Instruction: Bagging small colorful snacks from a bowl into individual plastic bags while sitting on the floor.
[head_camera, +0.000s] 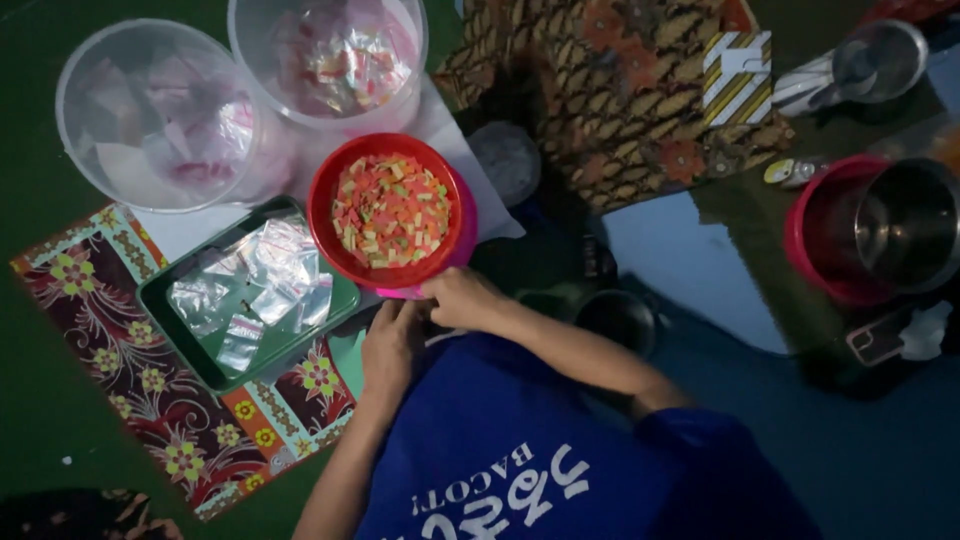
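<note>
A red bowl (325, 215) full of small orange, green and cream snack pieces rests on a pink plate (462, 238). My left hand (390, 345) and my right hand (465, 298) meet at the near edge of that plate, fingers curled and touching each other. What lies between the fingers is hidden. Left of my hands, a green tray (190, 350) holds several small clear plastic bags (255, 285). My blue shirt fills the bottom of the view.
Two large clear plastic tubs (160, 115) (335, 60) with wrapped packets stand at the back left. A floral mat (120, 360) lies under the tray. A patterned cloth (610, 90) lies behind, and a red basin with a steel pot (900, 225) sits at the right.
</note>
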